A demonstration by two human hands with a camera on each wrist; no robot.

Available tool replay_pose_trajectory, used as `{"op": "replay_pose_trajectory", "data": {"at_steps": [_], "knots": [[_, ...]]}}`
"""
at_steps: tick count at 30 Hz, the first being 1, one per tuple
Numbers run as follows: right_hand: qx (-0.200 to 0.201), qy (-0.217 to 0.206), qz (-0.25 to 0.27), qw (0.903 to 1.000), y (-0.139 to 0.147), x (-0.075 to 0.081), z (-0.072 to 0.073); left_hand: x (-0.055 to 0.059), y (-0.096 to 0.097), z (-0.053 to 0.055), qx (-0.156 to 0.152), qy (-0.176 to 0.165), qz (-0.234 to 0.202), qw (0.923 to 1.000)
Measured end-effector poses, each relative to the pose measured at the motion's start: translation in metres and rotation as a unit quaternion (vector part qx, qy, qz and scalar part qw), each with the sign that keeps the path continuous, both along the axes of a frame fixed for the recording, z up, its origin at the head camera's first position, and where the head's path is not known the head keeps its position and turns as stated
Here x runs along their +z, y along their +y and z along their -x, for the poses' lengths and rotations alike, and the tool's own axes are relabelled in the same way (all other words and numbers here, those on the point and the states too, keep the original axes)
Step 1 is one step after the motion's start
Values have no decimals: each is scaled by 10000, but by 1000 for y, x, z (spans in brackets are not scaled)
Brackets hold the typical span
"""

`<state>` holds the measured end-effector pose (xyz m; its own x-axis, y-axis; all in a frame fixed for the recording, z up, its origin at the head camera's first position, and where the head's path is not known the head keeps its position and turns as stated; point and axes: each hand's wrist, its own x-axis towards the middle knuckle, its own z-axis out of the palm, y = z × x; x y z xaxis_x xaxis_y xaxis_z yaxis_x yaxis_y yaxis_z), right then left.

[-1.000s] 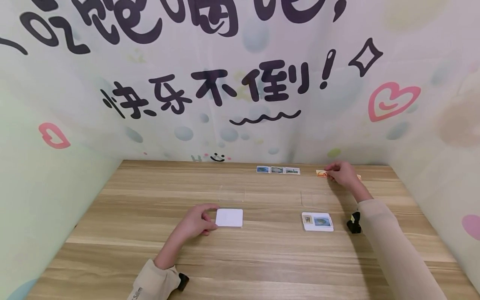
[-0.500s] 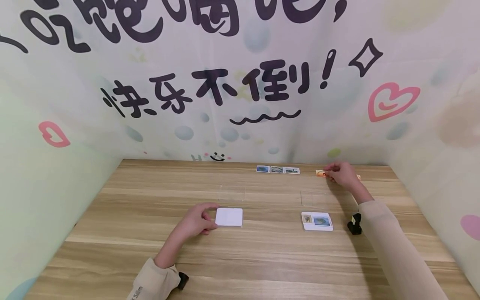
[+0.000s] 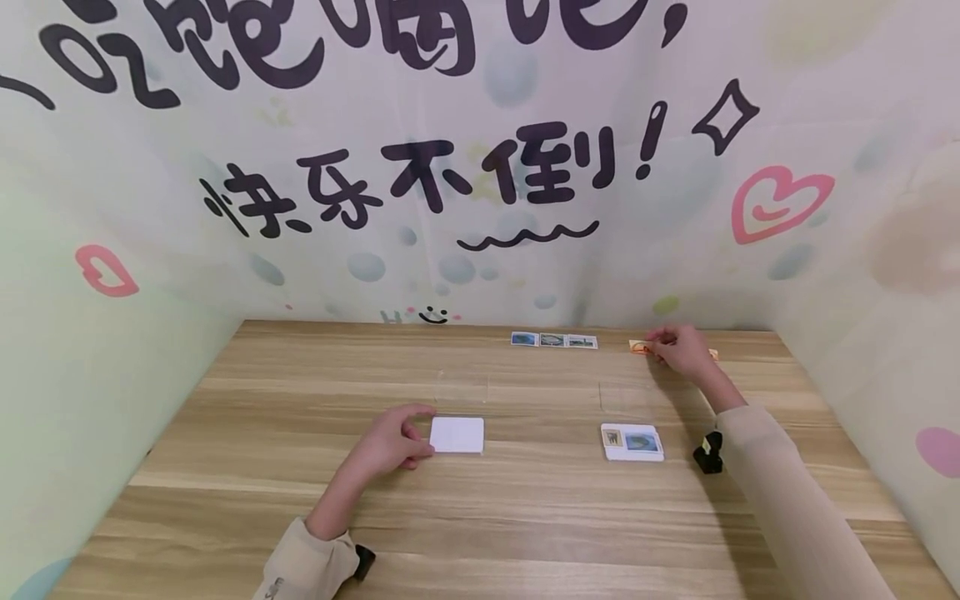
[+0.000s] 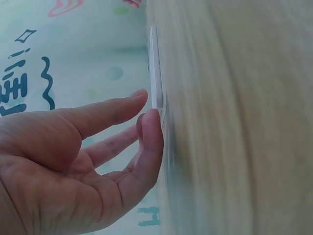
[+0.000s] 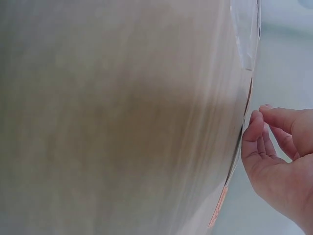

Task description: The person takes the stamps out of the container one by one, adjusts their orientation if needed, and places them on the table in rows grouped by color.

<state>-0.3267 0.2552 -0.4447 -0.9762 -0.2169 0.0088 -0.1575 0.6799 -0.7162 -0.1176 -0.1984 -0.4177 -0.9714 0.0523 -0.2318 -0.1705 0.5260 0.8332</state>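
Note:
A white card stack (image 3: pixel 457 435) lies on the wooden table, left of centre. My left hand (image 3: pixel 392 442) holds it at its left end, with the thumb at the near corner and a finger at the far one. In the left wrist view the card's thin edge (image 4: pixel 155 68) meets the fingertips. Far back on the right, my right hand (image 3: pixel 681 348) bends down over a row of orange stamps (image 3: pixel 637 347) and pinches at one with thumb and forefinger. The hand covers the middle of that row. Another orange stamp (image 5: pixel 218 205) shows below the hand in the right wrist view.
A white card (image 3: pixel 632 443) bearing two stamps lies right of centre. Clear plastic pieces (image 3: pixel 461 387) lie behind both cards. Three blue and green stamps (image 3: pixel 553 341) line the back edge. A printed cloth wall (image 3: pixel 375 275) rises directly behind the table.
Both hands stay almost where they were, the left at the white card stack and the right over the orange stamps. Only a slight shift of the whole view shows.

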Motion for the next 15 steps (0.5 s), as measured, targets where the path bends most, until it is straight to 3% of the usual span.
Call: {"op": "replay_pose_trajectory", "data": {"at_steps": [7,15], "knots": [[76,152,8,9999,1,2,-4,4,4,-2,40,144,56,9999],[142,69,136,9998,1,5,-8,6,12,-2,-214,379,-27,9990]]}}
